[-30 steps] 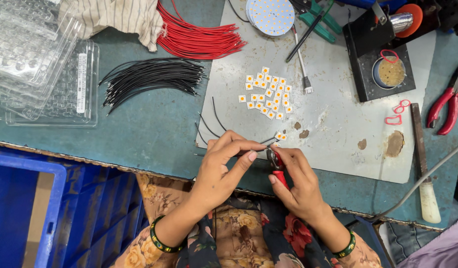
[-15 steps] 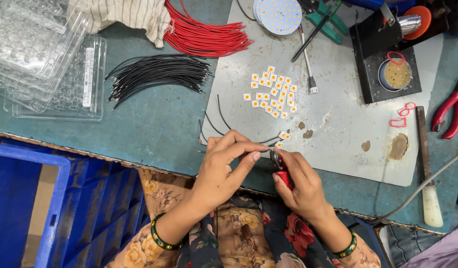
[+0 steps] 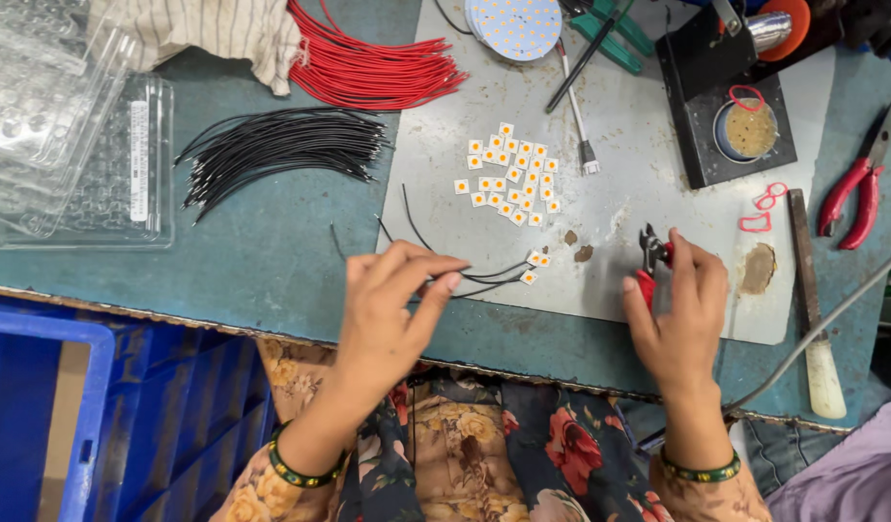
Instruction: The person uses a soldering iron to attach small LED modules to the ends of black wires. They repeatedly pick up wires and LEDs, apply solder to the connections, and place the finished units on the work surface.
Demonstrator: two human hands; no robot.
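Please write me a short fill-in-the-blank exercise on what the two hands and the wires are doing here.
1. The left hand pinches thin wires of the colour ____.
2. The right hand holds small cutters with ____ handles.
3. The bundle of red wires lies ____ the bundle of black wires in the picture.

Missing words: black; red; above

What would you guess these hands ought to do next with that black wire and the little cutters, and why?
Probably bring the right hand back toward the left hand. The red-handled cutters are held away from the thin black wires pinched in the left fingers, whose free ends lie on the grey mat, so nothing can be trimmed until the two meet.
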